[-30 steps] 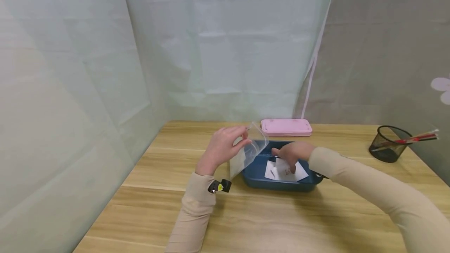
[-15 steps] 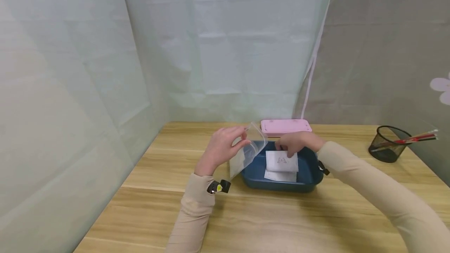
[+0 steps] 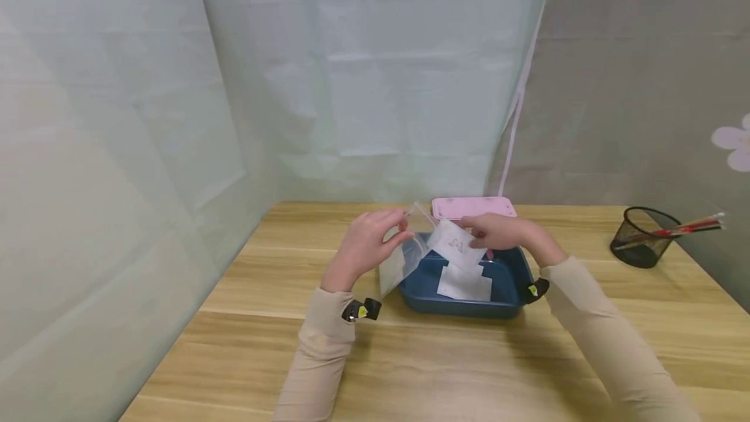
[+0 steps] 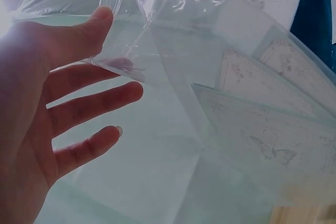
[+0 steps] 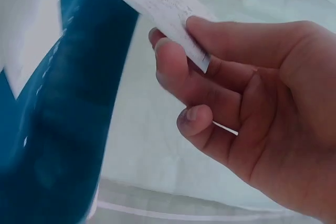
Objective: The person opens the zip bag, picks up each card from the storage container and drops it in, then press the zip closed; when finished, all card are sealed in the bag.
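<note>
My left hand [image 3: 366, 243] pinches the top edge of a clear zip bag [image 3: 403, 258], holding its mouth toward the right above the left end of a dark blue tray [image 3: 510, 272]. In the left wrist view the thumb and forefinger grip the bag [image 4: 173, 72], and pale cards with butterfly prints [image 4: 273, 129] show through the plastic. My right hand [image 3: 498, 232] pinches a white card [image 3: 454, 244] and holds it tilted at the bag's mouth. The right wrist view shows the card [image 5: 157, 3] between thumb and fingers [image 5: 178, 56]. More white cards [image 3: 465, 282] lie in the tray.
A pink flat case [image 3: 473, 206] lies behind the tray at the table's back edge. A black mesh pen holder [image 3: 640, 238] with red pens stands at the right. Pale curtains wall in the wooden table [image 3: 445, 357] on the left and back.
My right hand has picked one card out of the tray, lifted it and carried it left to the bag's mouth. The left hand keeps holding the bag in place.
</note>
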